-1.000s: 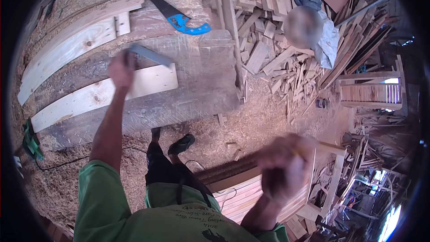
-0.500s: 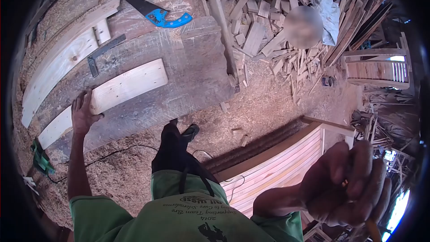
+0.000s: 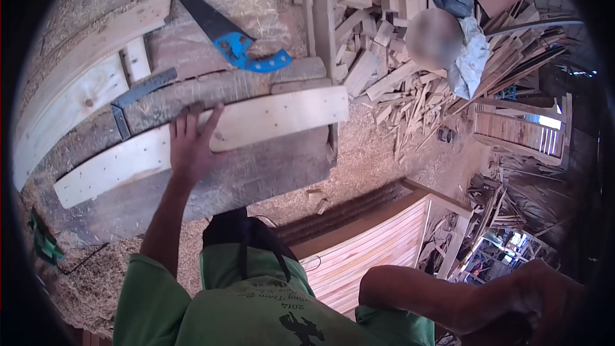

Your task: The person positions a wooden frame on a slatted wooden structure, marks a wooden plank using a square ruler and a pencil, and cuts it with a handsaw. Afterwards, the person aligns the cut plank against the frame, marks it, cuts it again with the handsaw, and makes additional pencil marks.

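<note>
A pale, gently curved wooden board [image 3: 282,115] dotted with small dark marks lies across the worn workbench [image 3: 256,170]. My left hand [image 3: 192,147] rests on the board left of its middle, fingers spread and fingertips at its far edge. Close to the camera at the lower right, my right hand [image 3: 535,301] is raised, dark and blurred. Its fingers look curled, and whatever they hold is hidden. Beyond the board are a metal try square [image 3: 122,112] and a handsaw [image 3: 246,54] with a blue handle.
Another curved board [image 3: 83,96] lies at the far left. A green tool [image 3: 45,240] with a cord sits by the bench's left end. Scrap wood [image 3: 378,57] is heaped at the back right. A slatted wooden piece [image 3: 365,237] stands beside me over shavings.
The curved board lies further right on the bench, and my left hand has shifted right. My right hand, earlier pinching a thin yellow stick, has moved toward the lower right edge. The view has shifted.
</note>
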Motion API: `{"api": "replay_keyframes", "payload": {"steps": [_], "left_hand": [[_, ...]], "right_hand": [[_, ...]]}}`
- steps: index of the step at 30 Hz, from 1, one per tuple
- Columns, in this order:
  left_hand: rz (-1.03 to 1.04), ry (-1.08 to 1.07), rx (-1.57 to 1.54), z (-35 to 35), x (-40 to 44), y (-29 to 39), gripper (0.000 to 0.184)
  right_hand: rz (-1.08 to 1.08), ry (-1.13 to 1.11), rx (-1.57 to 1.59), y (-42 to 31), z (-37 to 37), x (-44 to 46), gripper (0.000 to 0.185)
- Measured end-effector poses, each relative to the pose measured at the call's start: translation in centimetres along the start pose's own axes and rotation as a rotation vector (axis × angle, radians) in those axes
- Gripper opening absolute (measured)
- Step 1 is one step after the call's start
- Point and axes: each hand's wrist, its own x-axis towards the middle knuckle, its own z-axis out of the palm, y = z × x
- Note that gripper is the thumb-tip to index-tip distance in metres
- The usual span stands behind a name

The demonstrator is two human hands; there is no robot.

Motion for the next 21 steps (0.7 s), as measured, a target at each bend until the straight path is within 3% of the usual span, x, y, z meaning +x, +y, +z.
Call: {"api": "replay_keyframes", "payload": {"steps": [5,7,9,11,12,14,18,21], "left_hand": [[0.000,-0.016,0.000,-0.4,-0.1,-0.8,0.118],[-0.005,-0.029,-0.019,-0.8,0.2,-0.5,0.118],[-0.012,-0.033,-0.027,-0.6,0.1,-0.7,0.119],[-0.002,-0.027,-0.031,-0.8,0.2,-0.8,0.117],[0.002,-0.027,-0.037,-0.9,0.0,-0.9,0.116],[-0.006,-0.003,-0.047,-0.4,0.0,-0.8,0.113],[-0.002,-0.002,-0.055,0.8,-0.4,-1.0,0.111],[0.013,-0.005,-0.003,0.8,-0.9,-1.4,0.113]], "right_hand": [[-0.073,0.112,0.333,6.9,3.3,4.3,0.017],[0.003,0.292,0.553,12.7,2.9,5.3,0.018],[0.164,0.339,0.517,21.1,1.2,5.3,0.034],[0.459,-0.049,-0.178,30.4,0.7,4.9,0.047],[0.801,-0.106,-0.009,32.0,0.7,4.5,0.059],[1.127,-0.417,0.781,36.4,-1.6,2.2,0.068],[1.377,-0.427,0.574,40.7,-0.8,-0.7,0.073],[1.502,-0.353,0.473,39.8,-0.2,-2.6,0.068]]}}
